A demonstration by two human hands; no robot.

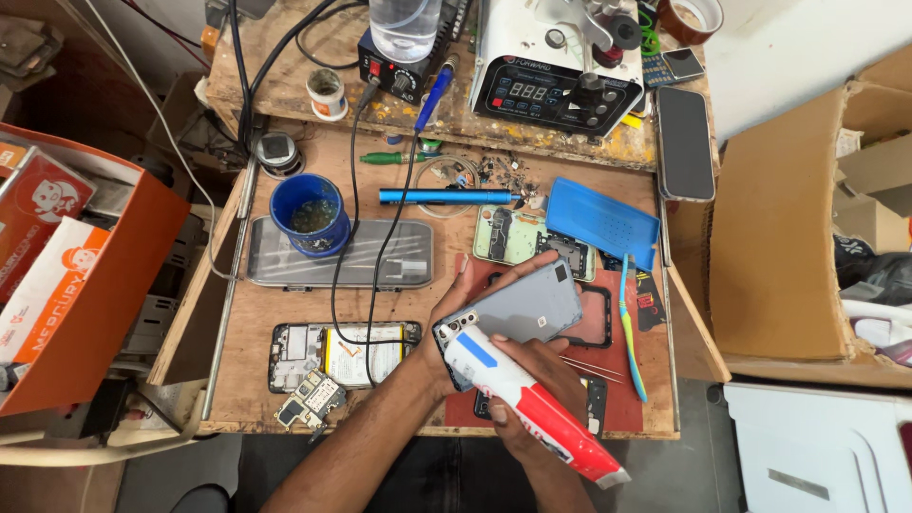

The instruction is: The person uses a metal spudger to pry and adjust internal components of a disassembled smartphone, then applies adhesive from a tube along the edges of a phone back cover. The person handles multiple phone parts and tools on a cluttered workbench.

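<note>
My left hand [454,313] grips a grey phone back cover [521,312] by its camera end, holding it tilted above the red mat [655,370]. My right hand [534,399] is closed around a white and red tube with a blue patch [532,404], whose upper end rests against the cover's near corner. Both hands are low in the middle of the wooden bench [285,304].
An opened phone [342,353] and a loose circuit board [312,397] lie at left. Farther back sit a blue cup [309,217] on a metal plate [418,252], a blue screwdriver [446,197], a blue pad [600,220], a toothbrush [630,332], a dark phone [684,142] and a white machine [560,66].
</note>
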